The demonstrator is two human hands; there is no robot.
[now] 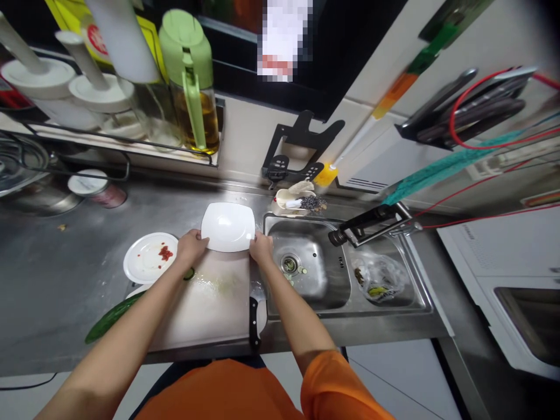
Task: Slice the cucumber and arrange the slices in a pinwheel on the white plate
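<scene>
Both my hands hold a white squarish plate (228, 227) by its two sides, over the far end of the cutting board (210, 315). My left hand (192, 248) is closed on its left edge, and my right hand (261, 247) grips the right edge. A green cucumber (114, 318) lies left of the board, partly hidden by my left forearm. A cut cucumber piece (189, 273) shows beside that arm. Wet traces mark the board. At its right side lies a knife with a black handle (254, 321). Left of my left hand, a white plate (144, 259) carries chopped red bits.
Right of the board is a steel sink (324, 291) with scraps near its drain; a plastic bag (380, 279) sits in the second basin under the black faucet (363, 226). An oil bottle (192, 111) and jars stand on a rack at the back left. A can (98, 189) stands below.
</scene>
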